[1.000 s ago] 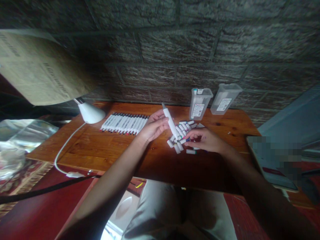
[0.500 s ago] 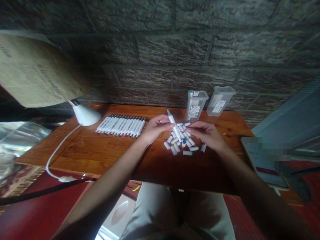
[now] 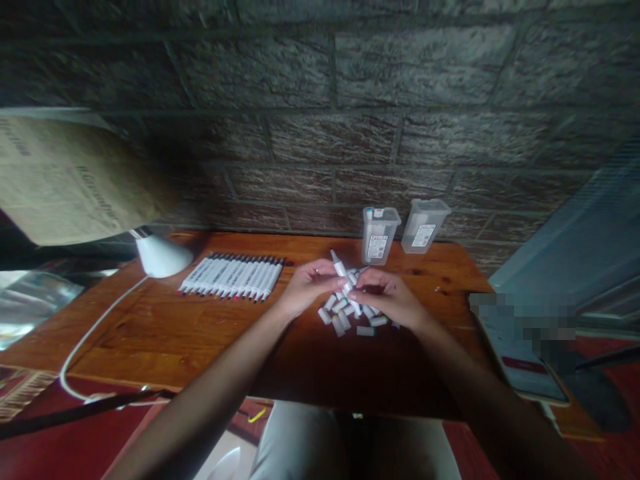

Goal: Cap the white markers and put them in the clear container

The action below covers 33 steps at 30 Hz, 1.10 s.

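A white marker (image 3: pixel 340 267) is tilted between my two hands, its dark tip pointing up and away. My left hand (image 3: pixel 311 285) pinches it around the middle with thumb and fingers. From the other side, my right hand (image 3: pixel 390 295) closes its thumb and fingertips on the marker's lower part. Just below lies a loose heap of white marker caps (image 3: pixel 339 325), some with coloured ends; my right hand covers part of it. To the left, a neat row of uncapped white markers (image 3: pixel 233 277) lies side by side.
Two clear plastic cases (image 3: pixel 379 240) with labels stand at the back by the brick wall; the left one has a few things inside. A lamp with a white base (image 3: pixel 163 257) stands at left, its cord over the front edge. A tablet (image 3: pixel 525 360) lies at right.
My right hand has come in from beside the caps to the lower part of the marker. The whole view has tipped upward, so the table sits lower in the picture.
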Each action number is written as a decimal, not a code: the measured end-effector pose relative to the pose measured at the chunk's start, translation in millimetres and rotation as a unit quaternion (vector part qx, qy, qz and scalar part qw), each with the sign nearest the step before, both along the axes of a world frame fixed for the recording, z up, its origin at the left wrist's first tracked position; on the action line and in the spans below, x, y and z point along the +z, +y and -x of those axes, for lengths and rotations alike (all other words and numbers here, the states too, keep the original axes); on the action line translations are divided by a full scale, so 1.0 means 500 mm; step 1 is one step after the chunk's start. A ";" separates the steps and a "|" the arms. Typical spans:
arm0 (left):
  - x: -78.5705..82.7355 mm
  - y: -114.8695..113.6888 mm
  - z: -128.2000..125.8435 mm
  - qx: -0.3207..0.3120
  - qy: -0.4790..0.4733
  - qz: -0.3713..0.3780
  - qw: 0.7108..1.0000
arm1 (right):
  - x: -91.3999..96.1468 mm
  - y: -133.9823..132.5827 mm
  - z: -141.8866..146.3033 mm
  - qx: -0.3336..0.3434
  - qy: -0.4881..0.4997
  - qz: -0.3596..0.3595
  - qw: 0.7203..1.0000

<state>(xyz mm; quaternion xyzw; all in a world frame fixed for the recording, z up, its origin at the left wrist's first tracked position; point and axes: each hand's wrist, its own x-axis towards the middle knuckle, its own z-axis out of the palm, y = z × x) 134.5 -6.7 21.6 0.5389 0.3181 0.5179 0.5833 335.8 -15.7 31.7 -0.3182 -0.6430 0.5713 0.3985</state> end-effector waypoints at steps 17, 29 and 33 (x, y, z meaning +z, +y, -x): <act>0.006 0.021 0.036 0.162 0.006 -0.024 0.986 | 0.001 0.002 -0.022 -0.018 0.057 -0.040 0.997; -0.004 0.012 0.048 0.124 0.366 -0.185 0.903 | 0.016 0.002 -0.048 0.019 0.067 -0.021 0.997; -0.007 0.012 0.048 0.084 0.433 -0.200 0.875 | 0.015 0.003 -0.053 0.010 0.085 -0.011 0.996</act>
